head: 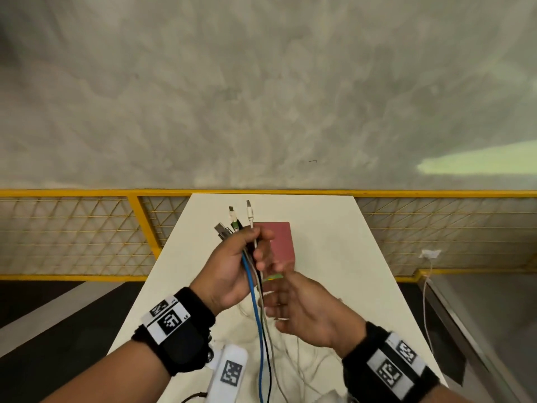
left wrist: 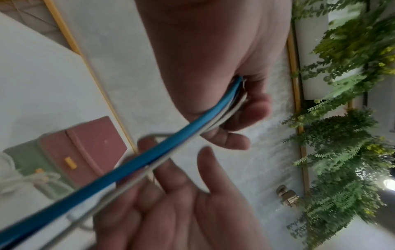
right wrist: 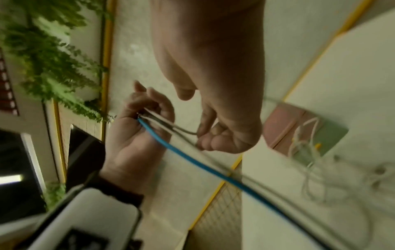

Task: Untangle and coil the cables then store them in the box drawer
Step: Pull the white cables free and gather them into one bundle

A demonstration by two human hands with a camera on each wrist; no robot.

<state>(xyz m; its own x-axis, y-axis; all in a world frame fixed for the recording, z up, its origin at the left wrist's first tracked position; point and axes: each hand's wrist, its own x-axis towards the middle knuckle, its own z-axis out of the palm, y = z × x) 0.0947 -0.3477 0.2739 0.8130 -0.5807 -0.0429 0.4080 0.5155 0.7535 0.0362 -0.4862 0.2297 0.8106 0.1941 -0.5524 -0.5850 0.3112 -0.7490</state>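
My left hand is raised over the white table and grips a bundle of cables just below their plugs, which stick up past the fingers. From the fist a blue cable hangs down with black, white and grey ones. My right hand sits just below, fingers curled, hooking a grey cable out of the bundle. Behind the hands stands the pink box; a green part juts from its near side with white cable lying on it.
Loose white cables lie tangled on the table near me. A white device with a marker lies at the near left. Along the table's far end runs a yellow mesh railing. Another white cable hangs at the right.
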